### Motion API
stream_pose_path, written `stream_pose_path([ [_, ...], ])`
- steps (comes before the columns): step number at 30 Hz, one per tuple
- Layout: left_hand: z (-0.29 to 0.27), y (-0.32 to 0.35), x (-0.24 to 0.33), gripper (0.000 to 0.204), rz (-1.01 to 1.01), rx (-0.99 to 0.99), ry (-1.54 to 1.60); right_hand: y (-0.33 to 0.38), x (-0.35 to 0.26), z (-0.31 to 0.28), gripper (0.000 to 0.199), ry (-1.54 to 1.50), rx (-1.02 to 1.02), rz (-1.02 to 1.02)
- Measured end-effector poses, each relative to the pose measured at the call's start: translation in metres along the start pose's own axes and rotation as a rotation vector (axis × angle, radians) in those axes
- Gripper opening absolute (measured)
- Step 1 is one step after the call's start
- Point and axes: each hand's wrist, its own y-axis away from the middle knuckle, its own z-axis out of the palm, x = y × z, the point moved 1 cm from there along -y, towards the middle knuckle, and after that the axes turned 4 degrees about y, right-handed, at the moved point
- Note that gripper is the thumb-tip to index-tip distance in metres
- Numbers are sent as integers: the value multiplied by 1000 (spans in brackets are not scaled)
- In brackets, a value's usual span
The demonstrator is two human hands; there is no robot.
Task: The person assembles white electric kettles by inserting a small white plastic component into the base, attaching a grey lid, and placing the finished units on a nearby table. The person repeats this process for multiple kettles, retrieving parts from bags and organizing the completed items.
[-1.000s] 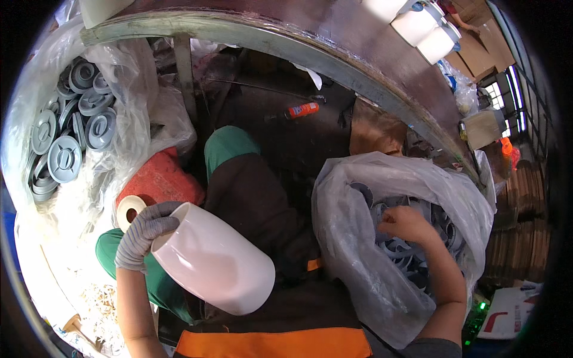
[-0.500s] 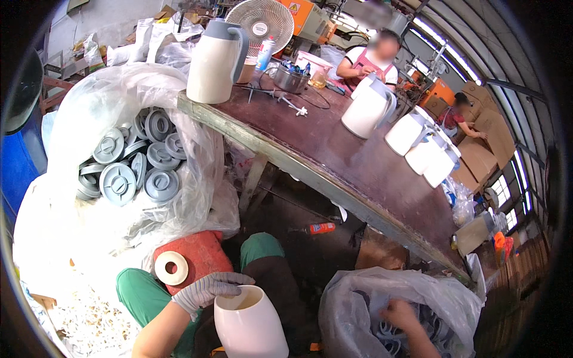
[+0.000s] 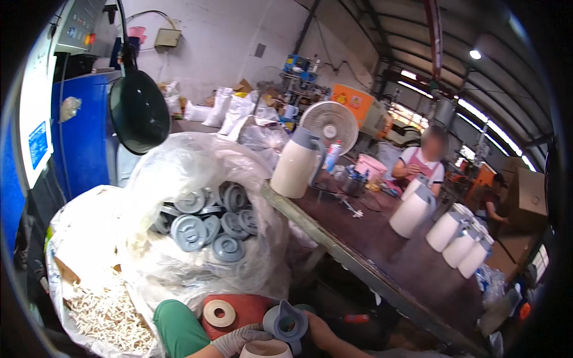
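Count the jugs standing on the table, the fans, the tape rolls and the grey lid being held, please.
Jugs on the table: 5
Fan: 1
Tape roll: 1
Grey lid, held: 1
Total: 8

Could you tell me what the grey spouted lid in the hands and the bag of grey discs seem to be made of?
The grey spouted lid looks like moulded plastic: smooth, matte, uniformly coloured. The grey discs appear to be the same sort of plastic, with moulded rings. Their bag is thin clear film, crinkled and glossy. The left hand wears what seems a grey knit glove.
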Motion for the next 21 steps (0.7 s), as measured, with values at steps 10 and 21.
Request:
stream_pose_path([
  [10,-29,23,-13,53,131,236,-90,14,55,34,48,249,117,-171],
  [21,-26,-9,-17,76,270,422,-78,11,-26,-13,39,-229,-8,50],
])
